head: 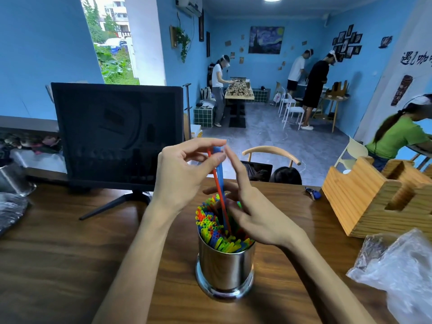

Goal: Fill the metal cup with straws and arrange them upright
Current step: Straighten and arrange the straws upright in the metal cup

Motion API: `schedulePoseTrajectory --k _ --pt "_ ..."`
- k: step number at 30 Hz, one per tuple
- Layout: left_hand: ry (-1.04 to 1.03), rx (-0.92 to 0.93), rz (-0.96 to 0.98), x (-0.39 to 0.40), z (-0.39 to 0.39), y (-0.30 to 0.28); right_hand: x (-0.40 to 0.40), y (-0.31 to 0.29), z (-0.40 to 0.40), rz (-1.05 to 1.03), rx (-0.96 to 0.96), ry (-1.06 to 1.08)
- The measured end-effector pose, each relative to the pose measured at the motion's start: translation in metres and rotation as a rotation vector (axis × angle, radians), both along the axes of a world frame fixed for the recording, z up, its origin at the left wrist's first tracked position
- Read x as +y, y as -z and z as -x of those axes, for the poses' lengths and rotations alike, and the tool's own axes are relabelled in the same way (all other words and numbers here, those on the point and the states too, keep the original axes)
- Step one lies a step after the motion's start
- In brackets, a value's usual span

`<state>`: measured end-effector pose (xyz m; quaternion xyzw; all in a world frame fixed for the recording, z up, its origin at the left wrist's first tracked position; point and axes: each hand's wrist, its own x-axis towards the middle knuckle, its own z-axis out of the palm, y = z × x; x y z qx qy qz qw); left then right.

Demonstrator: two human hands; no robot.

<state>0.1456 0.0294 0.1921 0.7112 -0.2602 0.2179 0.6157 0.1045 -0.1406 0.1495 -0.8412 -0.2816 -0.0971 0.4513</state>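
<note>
Your right hand (254, 213) covers the far right of the straws (210, 226) in the metal cup (225, 270). Tops of the red straw (217, 183) and blue straw (219, 169) vanish behind your left hand (184, 174) fingers. Plastic bag (402, 272) and wooden holder (378, 202) cut off at right edge. Bag contents blurred.

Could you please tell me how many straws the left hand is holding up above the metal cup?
2: a red plastic straw and a blue plastic straw, side by side, lower ends among those in the shiny metal cup. Others may hide behind the left hand.
</note>
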Motion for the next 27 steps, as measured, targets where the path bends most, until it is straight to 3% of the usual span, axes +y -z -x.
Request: schedulePoseTrajectory --k 4,8,10,16,18,21,24,27 --pt "-0.037 0.004 0.288 0.005 -0.002 -0.004 -0.002 0.007 -0.001 -0.409 0.184 -0.067" --pt "-0.100 0.123 0.543 0.013 -0.003 -0.006 -0.010 0.001 -0.005 -0.403 0.102 0.077" --pt "-0.140 0.171 0.603 0.016 -0.002 -0.003 -0.018 -0.005 -0.004 -0.499 0.126 0.156" --pt "-0.135 0.337 0.749 0.010 -0.002 0.015 -0.029 -0.015 -0.007 -1.111 0.410 0.182" --pt "-0.088 0.413 0.710 0.009 -0.003 0.021 -0.029 -0.019 -0.008 -1.254 0.392 0.200" --pt "0.061 0.539 0.490 0.011 -0.005 0.032 -0.033 -0.026 -0.009 -1.421 0.315 0.215" --pt "0.170 0.615 0.247 0.013 -0.005 0.042 -0.032 -0.027 -0.013 -1.319 0.192 0.246" --pt "0.172 0.568 -0.015 0.016 -0.007 0.046 -0.031 -0.023 -0.017 -1.147 0.037 0.342"
